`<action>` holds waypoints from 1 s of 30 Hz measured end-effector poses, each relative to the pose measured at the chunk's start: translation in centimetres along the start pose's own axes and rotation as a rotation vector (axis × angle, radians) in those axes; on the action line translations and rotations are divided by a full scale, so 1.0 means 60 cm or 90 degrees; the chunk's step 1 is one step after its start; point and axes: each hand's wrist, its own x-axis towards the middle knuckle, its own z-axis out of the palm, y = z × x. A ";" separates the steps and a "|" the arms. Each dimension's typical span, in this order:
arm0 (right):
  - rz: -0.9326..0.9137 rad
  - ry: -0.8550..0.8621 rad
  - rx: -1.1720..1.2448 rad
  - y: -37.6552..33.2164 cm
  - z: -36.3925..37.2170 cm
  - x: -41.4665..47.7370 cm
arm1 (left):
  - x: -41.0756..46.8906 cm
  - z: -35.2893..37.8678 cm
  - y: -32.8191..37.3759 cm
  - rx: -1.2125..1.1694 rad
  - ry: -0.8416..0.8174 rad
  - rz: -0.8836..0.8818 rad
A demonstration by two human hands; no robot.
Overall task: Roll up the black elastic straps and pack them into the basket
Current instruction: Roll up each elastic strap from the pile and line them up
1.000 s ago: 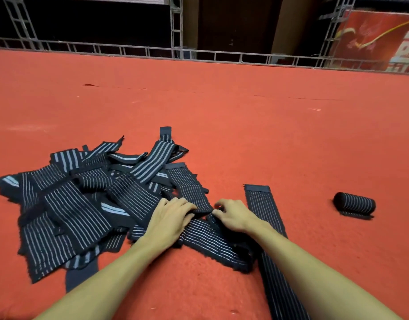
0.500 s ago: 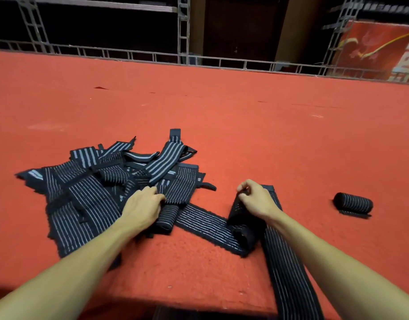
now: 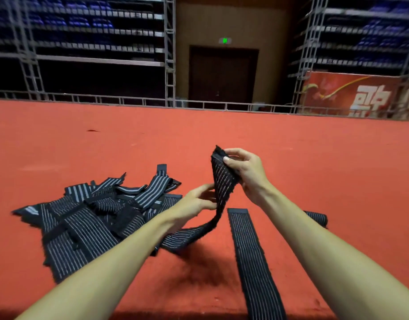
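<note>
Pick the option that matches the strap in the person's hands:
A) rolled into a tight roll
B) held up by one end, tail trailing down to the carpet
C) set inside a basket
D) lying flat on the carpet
B: the right hand pinches the strap at its top end, the left hand holds it lower down, and its unrolled tail trails to the red carpet.

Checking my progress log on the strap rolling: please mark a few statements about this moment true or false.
1. The right hand pinches the lifted strap at its upper end. True.
2. The lifted strap is rolled tight. False: it hangs unrolled, trailing to the red carpet.
3. The left hand lies flat on the red carpet. False: it holds the lifted strap lower down.
4. A flat strap lies between the forearms. True.
</note>
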 end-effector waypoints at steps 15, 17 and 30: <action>-0.034 -0.031 -0.182 -0.017 -0.047 0.009 | -0.030 0.008 0.057 -0.188 -0.059 -0.044; -0.055 -0.055 -0.310 0.014 -0.055 0.019 | -0.027 0.011 0.026 -0.159 -0.058 -0.074; 0.025 -0.203 -0.736 0.212 -0.086 0.123 | 0.060 0.022 -0.184 0.003 -0.037 -0.179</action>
